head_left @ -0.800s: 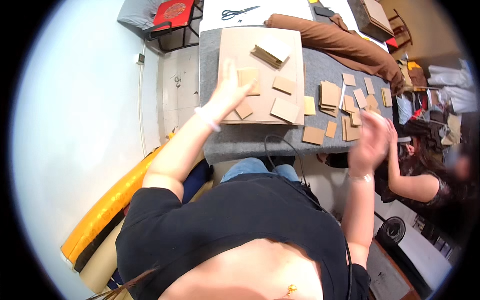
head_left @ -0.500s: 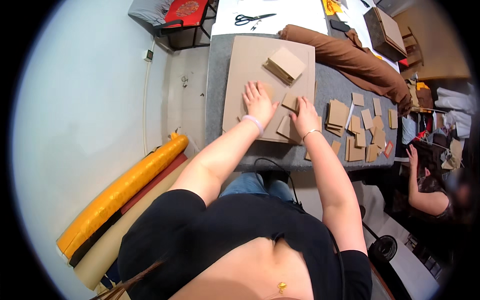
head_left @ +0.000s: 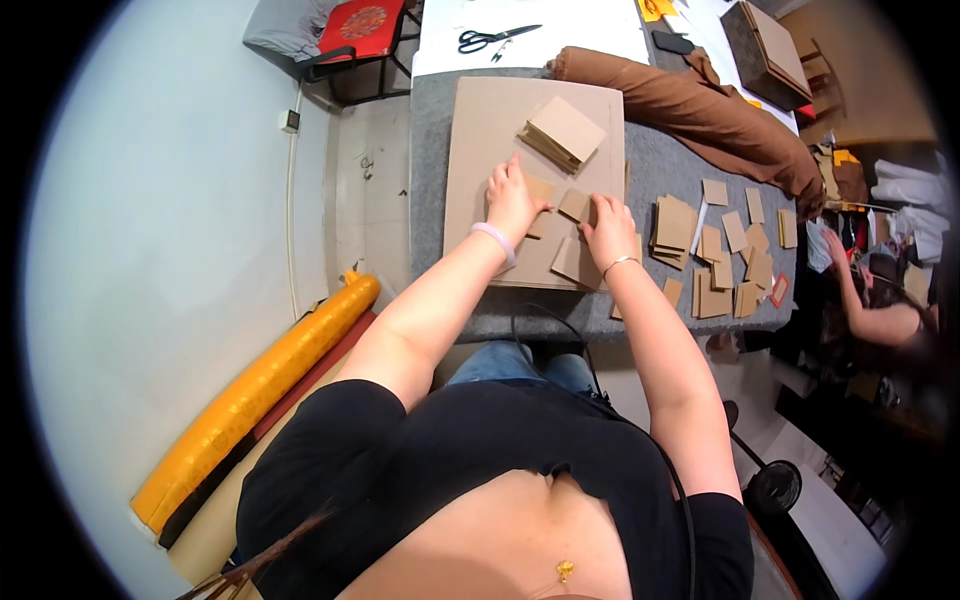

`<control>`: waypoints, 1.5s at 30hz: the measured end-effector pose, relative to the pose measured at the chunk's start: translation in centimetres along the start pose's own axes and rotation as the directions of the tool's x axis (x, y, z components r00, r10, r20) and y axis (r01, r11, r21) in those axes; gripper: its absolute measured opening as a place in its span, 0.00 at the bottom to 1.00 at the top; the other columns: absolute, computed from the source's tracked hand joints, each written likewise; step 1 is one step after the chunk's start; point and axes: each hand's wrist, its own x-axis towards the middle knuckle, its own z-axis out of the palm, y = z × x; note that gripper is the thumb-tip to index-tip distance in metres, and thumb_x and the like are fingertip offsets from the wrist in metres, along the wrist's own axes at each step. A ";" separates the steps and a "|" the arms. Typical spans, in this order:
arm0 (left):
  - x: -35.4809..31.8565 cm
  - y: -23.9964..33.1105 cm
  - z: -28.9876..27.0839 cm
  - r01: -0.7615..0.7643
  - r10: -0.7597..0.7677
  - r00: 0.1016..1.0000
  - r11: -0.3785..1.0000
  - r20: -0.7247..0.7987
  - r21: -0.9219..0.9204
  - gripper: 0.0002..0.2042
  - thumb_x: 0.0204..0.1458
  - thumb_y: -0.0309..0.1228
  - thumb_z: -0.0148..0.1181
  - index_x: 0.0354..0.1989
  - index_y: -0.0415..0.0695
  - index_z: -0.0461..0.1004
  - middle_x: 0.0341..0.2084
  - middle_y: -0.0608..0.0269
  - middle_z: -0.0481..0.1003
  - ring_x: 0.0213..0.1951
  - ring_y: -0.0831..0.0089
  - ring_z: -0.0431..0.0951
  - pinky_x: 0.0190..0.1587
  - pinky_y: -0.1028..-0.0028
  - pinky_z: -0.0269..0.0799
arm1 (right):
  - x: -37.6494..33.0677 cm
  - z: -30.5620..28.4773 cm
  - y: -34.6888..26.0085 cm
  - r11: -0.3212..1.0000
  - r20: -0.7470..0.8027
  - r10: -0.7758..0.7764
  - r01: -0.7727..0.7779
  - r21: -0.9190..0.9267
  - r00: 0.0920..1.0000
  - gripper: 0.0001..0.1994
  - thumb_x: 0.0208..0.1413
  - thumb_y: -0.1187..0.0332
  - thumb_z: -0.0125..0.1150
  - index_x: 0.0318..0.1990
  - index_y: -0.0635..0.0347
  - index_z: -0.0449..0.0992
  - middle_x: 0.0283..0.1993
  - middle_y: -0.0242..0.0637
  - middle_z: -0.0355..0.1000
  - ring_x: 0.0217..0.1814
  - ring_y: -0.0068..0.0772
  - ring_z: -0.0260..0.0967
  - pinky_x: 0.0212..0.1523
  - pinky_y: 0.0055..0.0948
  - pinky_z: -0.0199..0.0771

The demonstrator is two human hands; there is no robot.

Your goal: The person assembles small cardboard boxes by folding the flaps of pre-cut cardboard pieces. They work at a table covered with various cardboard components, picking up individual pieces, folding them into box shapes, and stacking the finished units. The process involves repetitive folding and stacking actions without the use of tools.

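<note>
A large cardboard sheet [head_left: 480, 125] lies on the grey-covered table. Over its middle, my left hand [head_left: 511, 205], with a pale bracelet at the wrist, has its fingers and thumb around the edges of a small cardboard piece [head_left: 539, 189]. My right hand [head_left: 612, 236], wearing a thin bangle, grips the right edge of another small cardboard piece [head_left: 574, 205]; its fingertips are partly hidden. Just below that, larger cardboard rectangles [head_left: 574, 262] lie beside the right hand. A neat stack of cardboard rectangles [head_left: 566, 130] rests on the sheet beyond both hands.
Loose cardboard pieces [head_left: 735, 235] and a stack [head_left: 673, 230] are on the right of the table. A brown fabric roll [head_left: 690, 115] crosses the back. Scissors [head_left: 490, 39] lie on a white surface. Yellow rolled fabric [head_left: 255, 400] leans at left; a person [head_left: 885, 315] is at right.
My left hand has gone from lying flat to curling around the small cardboard piece, showing more of it. My right hand stays nearly in place. The person at right has shifted.
</note>
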 end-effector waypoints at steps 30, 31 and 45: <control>0.9 -4.2 -3.9 0.415 -0.254 0.891 0.791 0.376 -0.449 0.34 0.55 0.30 0.64 0.67 0.34 0.55 0.58 0.48 0.70 0.57 0.62 0.73 0.59 0.69 0.69 | 1.5 7.1 -2.1 0.417 0.356 0.461 -0.553 0.722 0.813 0.26 0.63 0.65 0.57 0.66 0.67 0.62 0.57 0.47 0.70 0.51 0.37 0.71 0.52 0.32 0.72; 0.4 -4.5 -4.7 0.372 -0.240 0.908 0.841 0.344 -0.394 0.34 0.55 0.31 0.64 0.67 0.34 0.56 0.57 0.48 0.70 0.56 0.62 0.73 0.59 0.69 0.69 | 1.0 5.9 -0.9 0.560 0.298 0.414 -0.499 0.661 0.860 0.27 0.62 0.66 0.58 0.65 0.67 0.62 0.58 0.49 0.70 0.55 0.42 0.70 0.57 0.34 0.70; -12.8 -2.9 -7.2 -0.194 0.200 0.979 0.975 0.044 -0.107 0.34 0.52 0.32 0.66 0.65 0.38 0.56 0.64 0.44 0.57 0.65 0.47 0.59 0.66 0.56 0.58 | -8.8 0.3 1.2 0.975 0.052 -0.176 0.166 0.150 0.983 0.41 0.38 0.67 0.77 0.64 0.58 0.64 0.62 0.44 0.63 0.64 0.50 0.61 0.64 0.44 0.63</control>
